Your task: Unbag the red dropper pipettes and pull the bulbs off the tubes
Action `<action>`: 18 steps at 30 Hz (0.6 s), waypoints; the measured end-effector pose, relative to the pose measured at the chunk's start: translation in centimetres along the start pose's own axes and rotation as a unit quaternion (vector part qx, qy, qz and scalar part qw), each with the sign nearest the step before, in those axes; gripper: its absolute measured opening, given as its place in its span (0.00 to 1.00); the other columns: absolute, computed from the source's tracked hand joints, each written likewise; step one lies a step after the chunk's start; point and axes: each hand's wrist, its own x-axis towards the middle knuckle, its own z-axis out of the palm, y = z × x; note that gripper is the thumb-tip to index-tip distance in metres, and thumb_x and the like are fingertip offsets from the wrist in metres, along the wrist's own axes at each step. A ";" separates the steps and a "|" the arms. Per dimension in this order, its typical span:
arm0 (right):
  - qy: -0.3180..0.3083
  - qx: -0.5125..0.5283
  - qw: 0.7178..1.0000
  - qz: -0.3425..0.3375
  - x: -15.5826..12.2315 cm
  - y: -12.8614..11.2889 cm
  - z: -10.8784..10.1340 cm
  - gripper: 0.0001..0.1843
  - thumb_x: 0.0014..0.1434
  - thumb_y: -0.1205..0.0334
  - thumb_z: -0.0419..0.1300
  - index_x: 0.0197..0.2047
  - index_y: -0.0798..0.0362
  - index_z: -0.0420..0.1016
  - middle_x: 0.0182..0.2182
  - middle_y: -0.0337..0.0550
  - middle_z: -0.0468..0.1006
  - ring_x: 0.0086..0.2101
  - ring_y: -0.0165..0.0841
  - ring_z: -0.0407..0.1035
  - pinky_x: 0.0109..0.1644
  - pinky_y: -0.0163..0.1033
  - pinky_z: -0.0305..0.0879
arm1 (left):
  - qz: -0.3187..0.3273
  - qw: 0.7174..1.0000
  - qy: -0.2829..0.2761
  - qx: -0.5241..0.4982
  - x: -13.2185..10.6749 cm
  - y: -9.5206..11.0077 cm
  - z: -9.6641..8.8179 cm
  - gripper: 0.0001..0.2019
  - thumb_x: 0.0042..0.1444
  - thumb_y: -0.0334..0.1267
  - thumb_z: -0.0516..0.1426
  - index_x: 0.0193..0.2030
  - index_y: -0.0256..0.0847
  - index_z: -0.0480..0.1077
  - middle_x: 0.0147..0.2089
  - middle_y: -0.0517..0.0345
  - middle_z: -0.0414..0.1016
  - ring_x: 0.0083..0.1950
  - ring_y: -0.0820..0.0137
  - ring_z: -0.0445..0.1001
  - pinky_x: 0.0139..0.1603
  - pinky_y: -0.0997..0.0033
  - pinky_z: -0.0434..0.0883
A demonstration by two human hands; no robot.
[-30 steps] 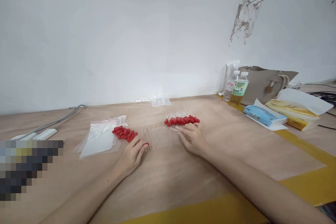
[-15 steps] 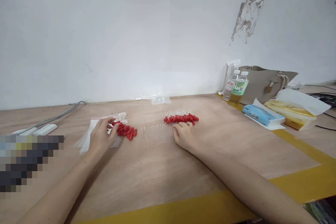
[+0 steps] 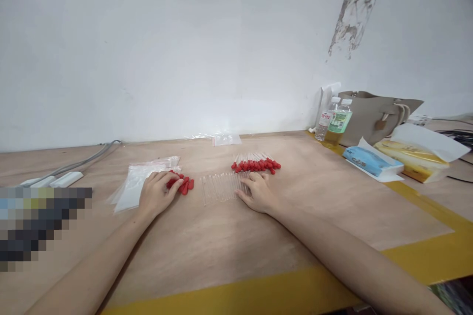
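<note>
My left hand [image 3: 158, 194] is curled over a pile of red rubber bulbs [image 3: 185, 186], thumb and fingertips closing on a bulb at its left side; the fingers partly hide the pile. A row of thin clear tubes [image 3: 218, 189] lies side by side between my hands. My right hand [image 3: 258, 193] rests at the row's right end, with thumb and index finger slightly apart over the tubes. I see no tube lifted in it. Just beyond lie several droppers [image 3: 254, 164], red bulbs facing me and pale thin tubes pointing toward the wall.
Clear zip bags [image 3: 129, 188] lie left of the bulbs, and another bag [image 3: 226, 140] lies by the wall. White power strips [image 3: 66, 179] are at far left. Bottles [image 3: 338, 123], a grey bag [image 3: 365, 118] and tissue packs [image 3: 373, 161] stand at right. Yellow tape [image 3: 236, 293] borders the front edge.
My left hand has moved right, from the bags' edge onto the red bulbs. My right hand has shifted slightly left, its thumb and index finger spreading over the tubes.
</note>
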 end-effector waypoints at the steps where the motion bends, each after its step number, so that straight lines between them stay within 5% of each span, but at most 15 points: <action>1: 0.000 -0.001 1.000 -0.001 0.0 0.0 -0.1 0.16 0.56 0.50 0.52 0.33 0.55 0.70 0.33 0.45 0.68 0.37 0.34 0.61 0.44 0.42 0.47 | -0.002 1.000 0.002 0.003 -0.1 0.0 -0.1 0.10 0.54 0.44 0.52 0.32 0.43 0.70 0.35 0.59 0.74 0.37 0.66 0.68 0.43 0.65 0.63; 9: 0.055 0.030 0.997 0.043 -0.1 0.3 -0.4 0.15 0.57 0.52 0.52 0.38 0.53 0.72 0.32 0.43 0.68 0.36 0.32 0.62 0.45 0.42 0.47 | -0.039 0.998 0.048 0.019 0.5 2.3 -0.8 0.09 0.53 0.43 0.51 0.32 0.43 0.69 0.35 0.57 0.71 0.39 0.64 0.66 0.45 0.64 0.62; 14: 0.065 0.068 0.988 0.123 -0.2 1.4 -1.4 0.14 0.59 0.58 0.49 0.35 0.53 0.73 0.30 0.42 0.68 0.35 0.31 0.63 0.44 0.41 0.49 | 0.007 0.997 -0.073 -0.005 3.8 6.7 0.7 0.07 0.51 0.40 0.52 0.28 0.42 0.69 0.37 0.56 0.70 0.42 0.63 0.65 0.47 0.61 0.60; 18: 0.074 0.096 0.980 0.157 -0.2 2.1 -1.7 0.13 0.58 0.59 0.49 0.33 0.54 0.73 0.29 0.42 0.68 0.34 0.31 0.63 0.44 0.41 0.51 | -0.079 0.983 -0.166 -0.013 7.3 10.1 3.8 0.13 0.48 0.49 0.53 0.29 0.43 0.71 0.40 0.52 0.70 0.48 0.57 0.63 0.47 0.57 0.59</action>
